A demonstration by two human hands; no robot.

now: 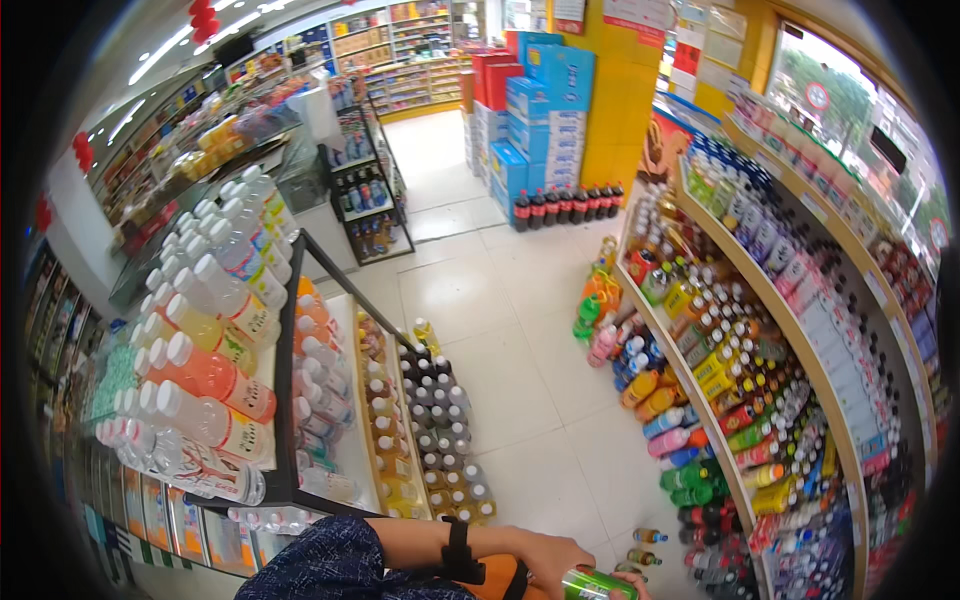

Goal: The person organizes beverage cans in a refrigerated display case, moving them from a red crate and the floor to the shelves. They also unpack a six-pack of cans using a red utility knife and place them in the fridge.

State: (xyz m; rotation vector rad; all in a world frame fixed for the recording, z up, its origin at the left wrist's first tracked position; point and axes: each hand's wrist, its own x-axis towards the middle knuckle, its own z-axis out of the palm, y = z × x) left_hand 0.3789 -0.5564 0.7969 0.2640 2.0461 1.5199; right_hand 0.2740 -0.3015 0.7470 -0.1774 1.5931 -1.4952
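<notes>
A green metal can point(598, 584) lies tilted at the bottom edge, partly cut off by the frame. My left hand point(553, 561) reaches in from the left and grips the can's near end. Around that wrist is a black strap, below a dark patterned sleeve. Fingers of my right hand point(631, 583) curl over the can's other end; most of this hand is out of view. Under my left forearm shows an orange surface point(495, 574) with a black band, which I cannot identify further.
Drink bottles crowd a black-framed rack point(289, 450) on the left. On the right stand tiered wooden shelves point(686, 375) of bottles. Dark-capped bottles point(442, 412) and small bottles point(646, 535) stand on the tiled floor point(517, 360). Blue cartons point(559, 79) are stacked ahead behind cola bottles point(564, 208).
</notes>
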